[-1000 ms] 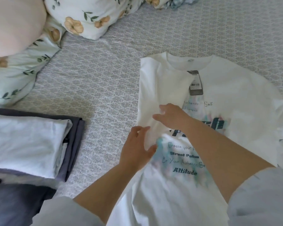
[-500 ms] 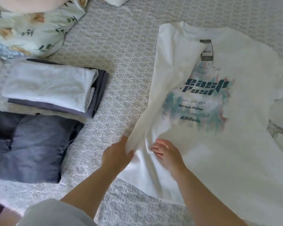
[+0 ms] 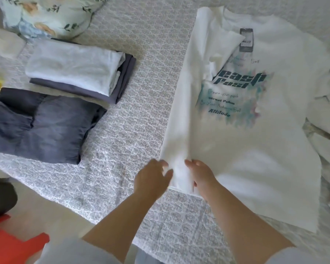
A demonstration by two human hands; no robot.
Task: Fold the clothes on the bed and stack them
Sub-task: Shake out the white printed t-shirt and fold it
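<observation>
Since half a second ago, our hands have slid down the folded left side of the white T-shirt point(image 3: 255, 149) to its bottom hem, and the folded strip now lies flatter along the shirt's length. Our left hand point(image 3: 151, 178) pinches the outer edge of that strip at the hem, while our right hand point(image 3: 200, 174) rests on the shirt just beside it at 3 o'clock, fingers curled round the strip's inner edge. We count two hands, both on the same garment.

The T-shirt lies print side up on the patterned bed point(image 3: 141, 121), taking up the side toward 3 o'clock, with a dark tag point(image 3: 246, 40) at its collar. At 9 o'clock from it, across an open band of bedspread, we see a stack of two folded garments: a pale one point(image 3: 72, 67) on a dark grey one point(image 3: 120, 92). Just beside that stack at 7 o'clock lies one folded denim piece point(image 3: 40, 124).

More white cloth point(image 3: 328, 111) is bunched at the 3 o'clock edge. A floral pillow point(image 3: 46, 14) sits at 11 o'clock. The bed's near edge runs toward 7 o'clock, where an orange stool point(image 3: 11, 244) stands on the floor.
</observation>
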